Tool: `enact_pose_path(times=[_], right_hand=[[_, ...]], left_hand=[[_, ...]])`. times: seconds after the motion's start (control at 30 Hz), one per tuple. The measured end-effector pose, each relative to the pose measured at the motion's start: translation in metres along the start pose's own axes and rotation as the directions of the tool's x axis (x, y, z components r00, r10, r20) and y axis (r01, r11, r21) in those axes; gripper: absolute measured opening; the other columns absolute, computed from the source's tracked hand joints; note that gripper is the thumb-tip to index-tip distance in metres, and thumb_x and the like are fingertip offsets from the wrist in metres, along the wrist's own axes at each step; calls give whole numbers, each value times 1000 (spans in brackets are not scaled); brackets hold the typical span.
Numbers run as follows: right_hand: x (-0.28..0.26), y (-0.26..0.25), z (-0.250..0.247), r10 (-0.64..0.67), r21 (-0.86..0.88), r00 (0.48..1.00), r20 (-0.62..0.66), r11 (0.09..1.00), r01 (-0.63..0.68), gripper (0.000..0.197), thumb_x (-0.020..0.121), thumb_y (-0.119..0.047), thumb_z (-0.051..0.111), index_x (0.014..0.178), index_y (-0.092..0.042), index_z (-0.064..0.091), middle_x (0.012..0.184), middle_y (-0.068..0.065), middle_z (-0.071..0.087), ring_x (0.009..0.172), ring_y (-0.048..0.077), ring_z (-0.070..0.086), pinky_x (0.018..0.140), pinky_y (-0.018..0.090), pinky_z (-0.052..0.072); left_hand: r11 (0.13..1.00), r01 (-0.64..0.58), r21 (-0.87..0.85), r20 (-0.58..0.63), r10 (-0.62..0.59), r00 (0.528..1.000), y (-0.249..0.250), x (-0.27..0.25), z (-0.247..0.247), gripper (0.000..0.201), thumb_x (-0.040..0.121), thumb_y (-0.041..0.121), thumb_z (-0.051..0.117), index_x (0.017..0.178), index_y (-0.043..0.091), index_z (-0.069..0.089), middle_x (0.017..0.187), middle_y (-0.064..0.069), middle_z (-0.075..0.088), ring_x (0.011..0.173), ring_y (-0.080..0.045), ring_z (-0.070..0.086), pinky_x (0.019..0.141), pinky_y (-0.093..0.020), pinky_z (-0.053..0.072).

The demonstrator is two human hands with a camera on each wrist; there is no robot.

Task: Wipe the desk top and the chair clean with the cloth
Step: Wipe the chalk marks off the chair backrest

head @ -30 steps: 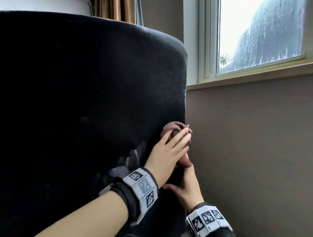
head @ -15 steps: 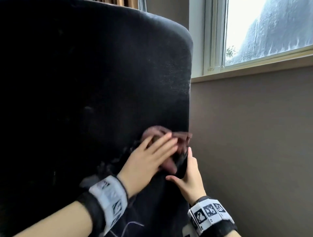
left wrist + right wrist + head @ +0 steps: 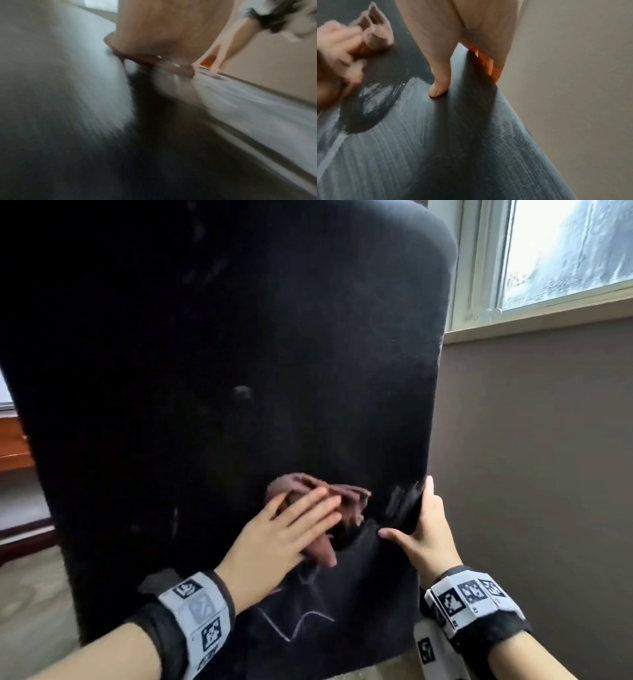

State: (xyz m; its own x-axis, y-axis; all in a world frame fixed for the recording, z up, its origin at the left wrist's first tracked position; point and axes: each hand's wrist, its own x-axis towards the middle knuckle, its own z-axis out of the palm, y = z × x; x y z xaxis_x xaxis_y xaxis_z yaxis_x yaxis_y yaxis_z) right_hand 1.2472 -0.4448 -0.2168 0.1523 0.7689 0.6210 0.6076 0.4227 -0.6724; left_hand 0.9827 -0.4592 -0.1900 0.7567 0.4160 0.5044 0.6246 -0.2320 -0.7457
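We see our left hand (image 3: 274, 546) laid flat on the brown cloth (image 3: 322, 501), fingers straight and spread, pressing it against the back of the black chair (image 3: 239, 354), low down and toward its right edge. The cloth is bunched, with folds poking out past our fingertips. Our thumb shows below the cloth. In the left wrist view everything is smeared by motion blur, but the left hand (image 3: 154, 33) can be made out lying on the chair (image 3: 60, 81) with a thin line of cloth (image 3: 154, 62) beneath it. Our right hand (image 3: 424, 539) grips the chair's right edge just beside the cloth: the thumb rests on the back face, the fingers wrap round the edge to the far side. The right wrist view confirms it, with the right hand (image 3: 462, 40) set over the chair (image 3: 436, 148) edge, thumb tip on the dark surface, and the cloth (image 3: 375, 35) up at the left under the blurred left hand (image 3: 337, 47). A darker wiped arc crosses the greyish dusty surface there. Pale chalky lines mark the chair below our left wrist. Beyond it stand a grey wall (image 3: 531, 474) and a window (image 3: 565, 251); at far left a strip of wooden desk (image 3: 13, 446) shows.
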Motion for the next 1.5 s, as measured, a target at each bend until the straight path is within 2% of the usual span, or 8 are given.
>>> enact_pose_path(times=[0.17, 0.4, 0.63, 0.83, 0.93, 1.1, 1.33, 1.5], right_hand=[[4, -2, -2, 29, -52, 999, 13, 998, -28, 109, 58, -13, 87, 142, -1, 19, 121, 14, 45, 120, 25, 36, 98, 34, 36], [-7, -34, -3, -155, -362, 984, -93, 926, 112, 134, 49, -13, 92, 149, -13, 3, 144, 21, 25, 135, 33, 27, 108, 32, 26], [-11, -59, 26, -437, -590, 892, 115, 692, 415, 132, 41, -34, 92, 148, -18, 16, 155, 20, 1, 143, 35, 4, 107, 51, 25], [-10, -54, 30, -438, -573, 893, 103, 708, 413, 130, 44, -30, 92, 148, -17, 15, 155, 20, 2, 143, 36, 4, 107, 53, 26], [-12, -54, 31, -439, -574, 894, 92, 710, 408, 128, 44, -27, 92, 147, -16, 17, 155, 21, 2, 143, 36, 4, 107, 53, 26], [-8, -49, 29, -446, -581, 889, 102, 698, 418, 134, 44, -27, 92, 149, -18, 11, 155, 20, 0, 143, 36, 4, 106, 51, 25], [-9, -48, 32, -464, -570, 883, 76, 706, 420, 130, 45, -23, 92, 148, -17, 13, 155, 20, 0, 143, 36, 3, 107, 52, 25], [-11, -47, 33, -462, -574, 885, 63, 709, 411, 127, 47, -22, 92, 148, -16, 14, 155, 20, 0, 143, 36, 2, 107, 51, 23]], left_hand=[[993, -119, 19, 3, 119, 993, -13, -12, 4, 83, 80, 40, 54, 150, 21, 13, 158, 4, 13, 144, -19, 5, 111, -39, 7], [964, 265, 37, -152, -257, 955, -85, 27, -33, 71, 90, 49, 34, 151, 20, 13, 159, -3, 10, 147, -25, 3, 114, -48, 10], [998, -9, 60, 27, 7, 1000, -40, -44, 4, 108, 76, 50, 66, 151, 19, -6, 159, 0, -12, 146, -20, -11, 113, -41, 3], [941, 319, 116, -116, -306, 945, -150, -2, -46, 72, 89, 55, 30, 150, 20, 13, 158, -4, 11, 146, -25, 7, 114, -49, 10], [952, 301, 62, -127, -292, 948, -104, -22, -19, 72, 84, 50, 35, 148, 18, 21, 159, -7, 5, 146, -28, -4, 111, -53, 10], [984, -130, 119, 28, 127, 991, -64, -75, 11, 89, 83, 49, 44, 151, 19, -5, 159, -1, -11, 146, -20, -8, 114, -44, 2], [951, 285, 123, -92, -275, 957, -141, -50, -25, 74, 84, 52, 34, 148, 19, 18, 159, -8, 7, 146, -24, -9, 113, -50, 6], [996, 59, 68, 161, -69, 985, -36, -112, 22, 125, 60, 59, 76, 151, 18, 2, 158, -8, -13, 146, -28, -11, 110, -49, 8]])
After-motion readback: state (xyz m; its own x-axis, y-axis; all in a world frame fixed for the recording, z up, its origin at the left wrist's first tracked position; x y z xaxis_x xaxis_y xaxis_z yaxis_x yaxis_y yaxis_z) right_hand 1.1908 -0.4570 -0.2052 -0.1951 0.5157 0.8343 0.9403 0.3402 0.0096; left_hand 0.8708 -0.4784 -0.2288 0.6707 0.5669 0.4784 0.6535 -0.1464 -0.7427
